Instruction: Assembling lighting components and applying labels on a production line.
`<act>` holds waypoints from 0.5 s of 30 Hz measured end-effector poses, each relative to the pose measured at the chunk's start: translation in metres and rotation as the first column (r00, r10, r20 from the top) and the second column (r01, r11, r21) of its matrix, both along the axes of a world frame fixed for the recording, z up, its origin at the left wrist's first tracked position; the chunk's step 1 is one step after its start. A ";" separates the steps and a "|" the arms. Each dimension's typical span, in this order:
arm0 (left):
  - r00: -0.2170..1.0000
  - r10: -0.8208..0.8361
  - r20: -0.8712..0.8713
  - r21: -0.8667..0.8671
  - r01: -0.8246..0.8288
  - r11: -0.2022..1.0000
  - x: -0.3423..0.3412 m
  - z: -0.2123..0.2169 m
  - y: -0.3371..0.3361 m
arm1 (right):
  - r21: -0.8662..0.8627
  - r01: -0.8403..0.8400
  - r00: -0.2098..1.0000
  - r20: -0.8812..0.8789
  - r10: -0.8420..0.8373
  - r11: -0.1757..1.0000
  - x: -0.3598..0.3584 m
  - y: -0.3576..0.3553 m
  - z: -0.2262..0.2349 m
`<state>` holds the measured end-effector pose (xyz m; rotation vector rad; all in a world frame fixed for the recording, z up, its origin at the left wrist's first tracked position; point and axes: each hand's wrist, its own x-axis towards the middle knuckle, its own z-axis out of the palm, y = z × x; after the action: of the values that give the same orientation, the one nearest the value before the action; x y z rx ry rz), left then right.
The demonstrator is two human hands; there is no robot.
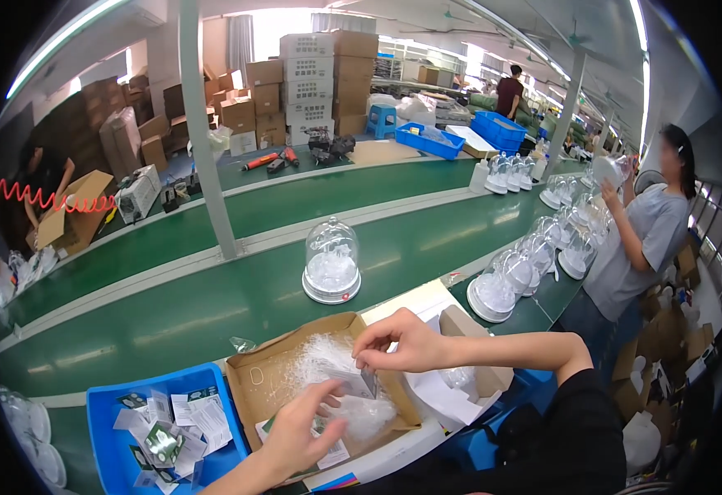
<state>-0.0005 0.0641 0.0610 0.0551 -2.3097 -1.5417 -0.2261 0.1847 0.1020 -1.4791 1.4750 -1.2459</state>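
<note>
Already, green-and-white paper cards (163, 444) lie piled; thin white strings (313, 360) remain; right hand (406, 342) seemingly pinches a pale card (368, 383), left hand (293, 433) half-open, apparently empty.

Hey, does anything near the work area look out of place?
Possibly: a small, crumpled clear plastic piece lies loose just outside the open brown cardboard tray, apart from the clear plastic packaging inside.

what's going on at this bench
The person's right hand seems to pinch a small card over a shallow cardboard box. The left hand hovers close by, open. A blue bin of printed cards sits left, and a clear dome stands on the green belt. At right, another person holds something up.
</note>
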 end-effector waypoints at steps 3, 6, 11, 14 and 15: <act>0.998 -0.057 0.006 0.020 0.057 0.998 -0.017 0.008 0.009 | -0.052 -0.001 0.997 -0.082 -0.003 0.999 0.006 0.003 0.008; 0.998 -0.040 0.050 0.106 0.035 0.994 -0.034 0.017 0.010 | -0.118 -0.028 0.988 -0.157 0.009 0.993 0.014 0.005 0.014; 0.999 -0.024 0.025 0.211 0.018 0.977 -0.057 0.004 0.002 | -0.136 0.005 0.999 -0.039 -0.011 0.991 0.008 0.001 0.006; 0.998 -0.055 -0.016 0.250 0.057 0.967 -0.064 -0.004 -0.002 | 0.003 0.058 0.977 0.204 -0.057 0.998 -0.009 -0.005 0.001; 0.998 -0.056 -0.014 0.248 0.058 0.967 -0.067 -0.006 -0.003 | 0.006 0.056 0.972 0.230 -0.056 0.998 -0.015 -0.007 -0.002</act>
<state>-0.0676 0.0614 0.0549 0.0478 -2.1172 -1.8494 -0.2415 0.1779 0.1005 -1.2527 1.3692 -1.4006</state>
